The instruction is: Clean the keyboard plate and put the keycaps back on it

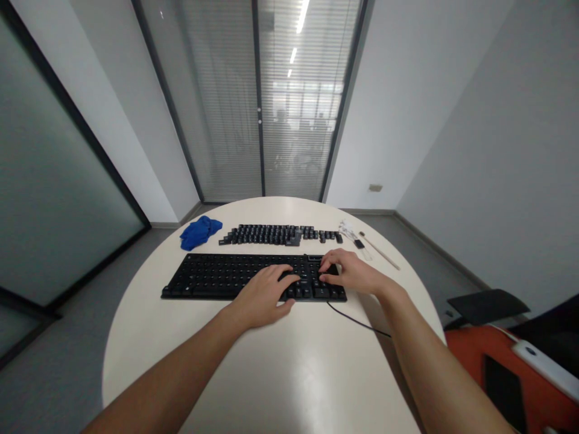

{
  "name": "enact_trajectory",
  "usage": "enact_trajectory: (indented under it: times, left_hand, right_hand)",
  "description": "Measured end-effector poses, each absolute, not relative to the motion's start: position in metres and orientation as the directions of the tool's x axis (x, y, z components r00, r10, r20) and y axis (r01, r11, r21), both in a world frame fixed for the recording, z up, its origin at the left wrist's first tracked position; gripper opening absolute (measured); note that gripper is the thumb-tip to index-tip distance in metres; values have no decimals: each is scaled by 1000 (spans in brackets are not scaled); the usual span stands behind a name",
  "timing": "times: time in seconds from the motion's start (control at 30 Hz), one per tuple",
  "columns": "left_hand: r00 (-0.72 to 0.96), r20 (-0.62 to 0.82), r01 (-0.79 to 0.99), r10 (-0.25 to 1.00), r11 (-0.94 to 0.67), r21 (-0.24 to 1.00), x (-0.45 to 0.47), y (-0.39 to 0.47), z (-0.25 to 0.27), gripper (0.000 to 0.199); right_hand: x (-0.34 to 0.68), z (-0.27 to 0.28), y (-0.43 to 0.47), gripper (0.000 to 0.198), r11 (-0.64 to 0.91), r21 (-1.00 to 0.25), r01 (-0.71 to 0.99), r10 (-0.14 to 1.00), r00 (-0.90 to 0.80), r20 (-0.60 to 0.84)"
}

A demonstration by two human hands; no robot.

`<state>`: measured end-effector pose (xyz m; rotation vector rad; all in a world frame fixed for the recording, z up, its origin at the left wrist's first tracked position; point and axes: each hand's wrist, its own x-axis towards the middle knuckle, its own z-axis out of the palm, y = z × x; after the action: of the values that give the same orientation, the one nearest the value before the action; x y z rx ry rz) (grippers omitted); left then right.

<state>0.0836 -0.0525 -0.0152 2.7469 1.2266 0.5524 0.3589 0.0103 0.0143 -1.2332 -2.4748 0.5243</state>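
Observation:
A black keyboard lies across the round table. Much of its left and middle part shows bare key sockets, while keycaps sit on the right end. My left hand rests over the keyboard's middle right, fingers apart, with the thumb near its front edge. At the number pad is my right hand, its thumb and fingertips brought close together in a pinch. Whatever is between those fingertips is too small to make out. Behind the keyboard, loose black keycaps are laid out in rows.
A crumpled blue cloth lies at the table's back left. At the back right are a slim brush and a wire keycap puller. A black cable runs off rightward. An orange chair holding a phone stands right of the table.

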Motion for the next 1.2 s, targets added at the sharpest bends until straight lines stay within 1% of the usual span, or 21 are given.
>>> enact_trajectory:
  times: [0.13,0.2,0.27,0.33,0.43,0.53,0.6,0.67,0.73,0.87,1.03,1.2]
  left_hand:
    - [613,294,704,734,-676,220,84,-53,-15,50]
    - [613,291,704,734,-675,220,84,-53,-15,49]
    - [615,289,705,734,-675,216,84,-53,-14,48]
    - [614,292,705,733,-676,214,84,-53,-14,48]
    - [613,303,700,729,-680,218,84,-53,-15,49]
    - [613,305,698,729,-680,223,84,-53,-16,50]
    - [612,303,700,730,-679,221,84,-52,-17,49]
    - [612,301,703,731,-678,217,84,-52,-16,49]
    - [613,299,703,732,-677,216,84,-53,-16,49]
    - [615,294,701,732,-678,221,85,-53,-15,48]
    - [614,299,704,730,-679,210,85,-53,-15,49]
    - [617,293,711,731,-677,193,86,-53,-14,49]
  right_hand:
    - [360,15,10,23,535,-505,677,823,-552,133]
    - [360,14,10,27,538,-525,660,828,-531,181]
    - [360,11,10,30,569,-502,651,814,-530,236]
    - [360,6,12,35,590,-458,665,804,-536,257]
    - [363,-3,16,45,556,-443,704,827,-524,205]
    - [367,-11,19,61,462,-495,736,878,-460,134]
    - [368,-14,21,66,401,-543,738,901,-424,89]
    - [368,-14,22,66,369,-581,725,909,-413,62]
    - [367,-13,22,64,365,-592,718,908,-415,56]
    - [365,-9,22,59,377,-566,733,902,-430,43]
    - [364,-5,21,58,382,-530,758,899,-438,22]
    - [362,-1,20,60,368,-519,771,900,-436,-9]
